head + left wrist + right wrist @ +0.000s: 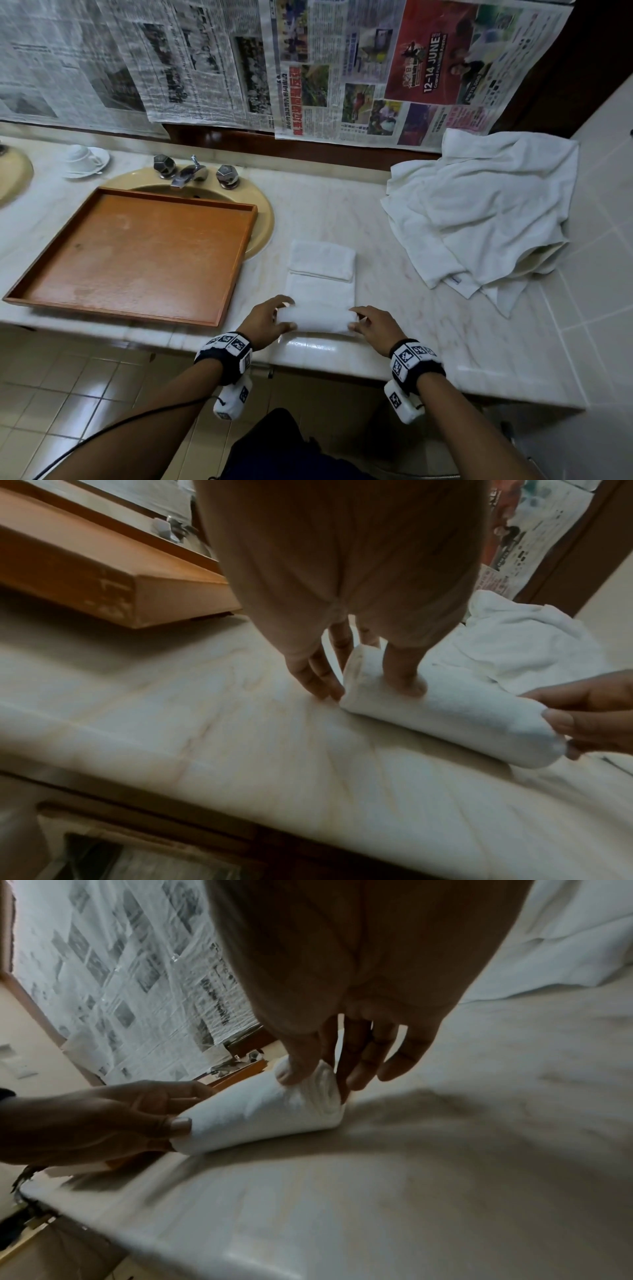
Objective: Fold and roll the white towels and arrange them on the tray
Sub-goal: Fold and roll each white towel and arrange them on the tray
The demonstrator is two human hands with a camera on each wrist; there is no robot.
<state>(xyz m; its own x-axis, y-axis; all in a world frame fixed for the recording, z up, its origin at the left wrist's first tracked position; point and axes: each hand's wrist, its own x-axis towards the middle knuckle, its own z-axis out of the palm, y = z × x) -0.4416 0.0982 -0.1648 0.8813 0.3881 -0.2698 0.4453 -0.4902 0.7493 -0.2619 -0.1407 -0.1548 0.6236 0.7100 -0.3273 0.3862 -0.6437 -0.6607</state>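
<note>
A white towel lies on the marble counter with its near end wound into a roll (315,320) (445,715) (260,1112); the flat remainder (320,287) stretches away from me, its far end folded over. My left hand (274,318) (366,687) grips the roll's left end, thumb on top and fingers at the end face. My right hand (368,325) (318,1074) pinches the right end the same way. The orange-brown wooden tray (137,253) (103,569) sits to the left with nothing in it. A heap of loose white towels (486,212) (520,639) lies at the back right.
The tray partly covers a beige sink (263,222) with a chrome faucet (190,173). An upturned cup on a saucer (84,159) stands at the far left. Newspaper sheets (342,68) cover the wall behind. The roll lies close to the counter's front edge (342,349).
</note>
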